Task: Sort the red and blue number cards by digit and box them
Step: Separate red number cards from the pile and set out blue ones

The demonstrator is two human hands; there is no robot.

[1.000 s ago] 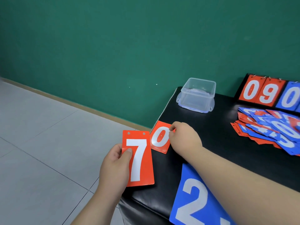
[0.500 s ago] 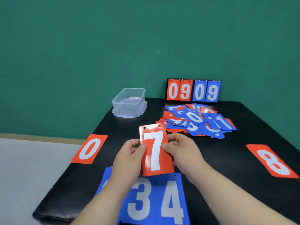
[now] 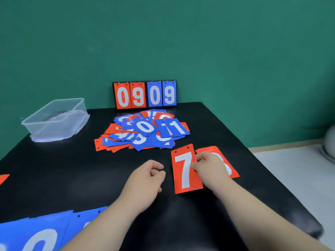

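The right grip (image 3: 211, 166) is closed on the red 7 card (image 3: 183, 171): thumb and curled fingertips pinch the card's right long edge about midway along it. The card lies face up on the black tabletop (image 3: 72, 169), its two punched holes pointing away from the person. Under the back of this grip, and partly hidden by it, lies a red 8 card (image 3: 214, 151), tilted, its left edge just beside the 7.

The left grip (image 3: 145, 180) holds nothing. Its fingers are loosely curled, with the thumb near the forefinger, and it sits just left of the 7 card without touching it. Whether it rests on the tabletop or hangs just above it cannot be told.

Beyond both grips lies the loose pile of red and blue number cards (image 3: 145, 131), with a blue 0 and two blue 1s on top. Behind the pile a flip scoreboard (image 3: 145, 94) stands showing 09 in red and 09 in blue. Far to the left of the left grip, at the back of the tabletop, sits the clear plastic box (image 3: 56, 118). Nearer the person than the left grip, large blue cards (image 3: 36, 230) lie at the tabletop's front edge.
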